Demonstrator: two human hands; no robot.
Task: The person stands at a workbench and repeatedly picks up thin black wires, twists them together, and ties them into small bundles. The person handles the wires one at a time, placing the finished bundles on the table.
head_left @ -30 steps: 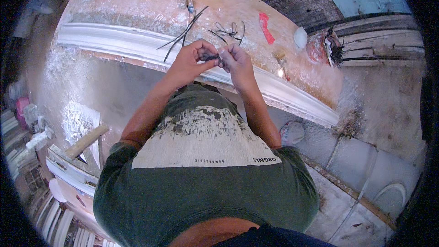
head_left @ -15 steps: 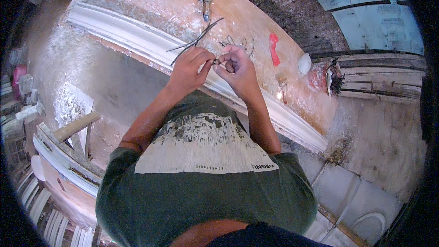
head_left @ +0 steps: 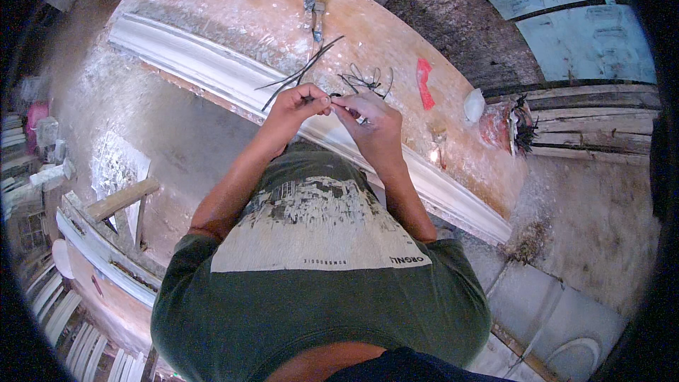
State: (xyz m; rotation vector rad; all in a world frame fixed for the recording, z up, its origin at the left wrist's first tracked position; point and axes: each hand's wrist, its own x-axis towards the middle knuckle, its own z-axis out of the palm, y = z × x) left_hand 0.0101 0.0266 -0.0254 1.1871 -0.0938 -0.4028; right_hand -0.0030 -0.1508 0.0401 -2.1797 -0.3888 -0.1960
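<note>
My left hand (head_left: pixel 297 107) and my right hand (head_left: pixel 373 122) meet fingertip to fingertip above the white moulding. Between them is a small dark loop (head_left: pixel 335 95), apparently of thin cord or wire, pinched from both sides. Its ends are hidden by my fingers. Just beyond my left hand, several dark thin strands (head_left: pixel 305 69) lie crossed over the edge of the long white moulding (head_left: pixel 191 42). A loose tangle of looped dark strands (head_left: pixel 364 78) rests on the table behind my right hand.
Paint brushes (head_left: pixel 316 13) lie on the stained orange table (head_left: pixel 240 0) at the far side. To the right are a red strip (head_left: pixel 424 83), a white lump (head_left: pixel 474 105) and a reddish container with dark bristly strands (head_left: pixel 522 127). Wooden frames (head_left: pixel 113 201) stand at lower left.
My right fingers have folded over and turned downward, and my left fingers have closed in tighter. The small loop stays between my fingertips. The view has shifted slightly.
</note>
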